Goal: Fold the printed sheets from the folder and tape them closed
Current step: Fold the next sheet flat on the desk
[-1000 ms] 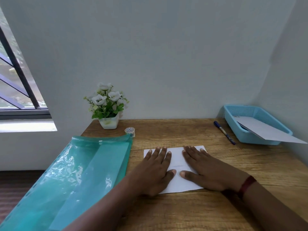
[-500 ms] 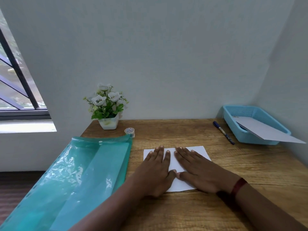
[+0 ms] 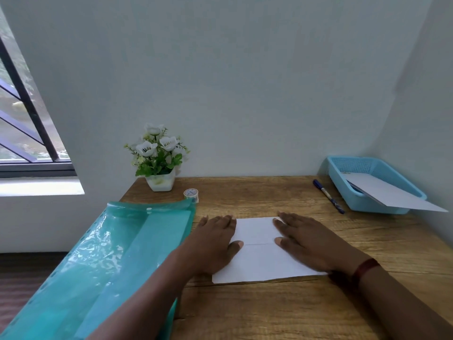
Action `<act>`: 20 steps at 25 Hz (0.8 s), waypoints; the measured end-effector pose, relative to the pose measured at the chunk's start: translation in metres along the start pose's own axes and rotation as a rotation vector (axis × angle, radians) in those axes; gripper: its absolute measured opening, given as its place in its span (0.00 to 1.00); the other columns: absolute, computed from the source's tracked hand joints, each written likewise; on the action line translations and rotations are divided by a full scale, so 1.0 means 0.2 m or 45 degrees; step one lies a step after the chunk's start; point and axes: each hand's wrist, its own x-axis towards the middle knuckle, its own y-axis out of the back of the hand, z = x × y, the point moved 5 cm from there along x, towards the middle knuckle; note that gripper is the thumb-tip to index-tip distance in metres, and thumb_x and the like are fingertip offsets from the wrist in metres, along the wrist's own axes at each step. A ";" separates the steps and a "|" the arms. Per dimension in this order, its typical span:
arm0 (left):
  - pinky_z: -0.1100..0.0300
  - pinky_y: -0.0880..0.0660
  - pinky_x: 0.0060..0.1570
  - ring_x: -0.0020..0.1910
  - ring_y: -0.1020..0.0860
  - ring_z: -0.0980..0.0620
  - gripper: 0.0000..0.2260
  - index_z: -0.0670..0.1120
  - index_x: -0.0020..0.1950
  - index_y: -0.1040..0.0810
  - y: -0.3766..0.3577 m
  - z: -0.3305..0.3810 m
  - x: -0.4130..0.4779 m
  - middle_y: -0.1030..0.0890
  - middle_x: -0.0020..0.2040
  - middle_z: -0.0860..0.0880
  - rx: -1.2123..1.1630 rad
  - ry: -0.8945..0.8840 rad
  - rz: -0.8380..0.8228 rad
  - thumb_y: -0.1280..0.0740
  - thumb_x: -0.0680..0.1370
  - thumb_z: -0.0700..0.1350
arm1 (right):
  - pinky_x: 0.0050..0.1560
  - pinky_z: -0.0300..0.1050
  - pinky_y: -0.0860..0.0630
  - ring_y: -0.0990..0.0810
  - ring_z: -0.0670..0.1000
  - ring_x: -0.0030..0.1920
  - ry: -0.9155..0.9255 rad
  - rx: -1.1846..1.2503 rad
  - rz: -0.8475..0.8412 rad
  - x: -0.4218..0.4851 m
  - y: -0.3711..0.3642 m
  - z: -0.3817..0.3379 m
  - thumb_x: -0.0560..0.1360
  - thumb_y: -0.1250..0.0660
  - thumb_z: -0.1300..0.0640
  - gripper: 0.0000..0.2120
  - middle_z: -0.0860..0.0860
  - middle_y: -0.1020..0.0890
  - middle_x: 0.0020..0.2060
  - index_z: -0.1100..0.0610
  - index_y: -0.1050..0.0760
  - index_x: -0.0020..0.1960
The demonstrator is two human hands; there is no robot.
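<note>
A folded white sheet [image 3: 257,256] lies flat on the wooden table [image 3: 269,310], with a crease line running across its middle. My left hand [image 3: 213,244] presses flat on the sheet's left end, fingers straight. My right hand [image 3: 306,241] presses flat on its right end, thumb on the crease. The teal plastic folder [image 3: 103,261] lies open at the left, hanging over the table edge. A small roll of tape [image 3: 191,194] stands just behind the folder's far corner.
A white pot of flowers [image 3: 159,163] stands at the back left by the wall. At the back right a blue basket [image 3: 367,185] holds a white sheet [image 3: 397,195] that sticks out over its rim. A blue pen [image 3: 328,196] lies beside it.
Both hands have slid apart along the crease, from the middle of the sheet toward its left and right ends. The sheet's centre is now uncovered.
</note>
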 end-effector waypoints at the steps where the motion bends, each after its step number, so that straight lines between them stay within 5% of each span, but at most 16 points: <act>1: 0.50 0.56 0.76 0.78 0.50 0.50 0.30 0.46 0.80 0.52 0.02 -0.01 0.00 0.49 0.80 0.49 -0.017 -0.014 0.016 0.50 0.83 0.60 | 0.77 0.50 0.50 0.53 0.46 0.78 0.005 0.008 0.021 0.00 0.01 0.01 0.77 0.59 0.33 0.33 0.46 0.52 0.79 0.46 0.52 0.79; 8: 0.54 0.37 0.70 0.70 0.39 0.52 0.36 0.53 0.79 0.45 0.06 -0.10 0.00 0.35 0.72 0.52 -0.201 -0.007 0.141 0.39 0.76 0.67 | 0.67 0.40 0.38 0.40 0.43 0.70 -0.021 0.335 0.196 -0.02 0.06 0.08 0.76 0.38 0.38 0.31 0.42 0.37 0.73 0.44 0.41 0.75; 14: 0.53 0.37 0.67 0.68 0.39 0.50 0.33 0.56 0.77 0.43 0.04 -0.10 0.02 0.35 0.67 0.51 -0.342 0.037 0.157 0.35 0.75 0.59 | 0.60 0.40 0.36 0.37 0.42 0.64 0.021 0.382 0.208 -0.03 0.08 0.08 0.74 0.32 0.43 0.28 0.41 0.34 0.63 0.42 0.36 0.72; 20: 0.45 0.39 0.69 0.67 0.40 0.44 0.39 0.55 0.76 0.46 0.01 -0.08 0.05 0.36 0.65 0.48 -0.269 0.090 0.096 0.41 0.68 0.64 | 0.59 0.43 0.34 0.37 0.45 0.59 -0.003 0.379 0.110 -0.01 0.06 0.07 0.68 0.32 0.39 0.33 0.43 0.35 0.56 0.45 0.36 0.70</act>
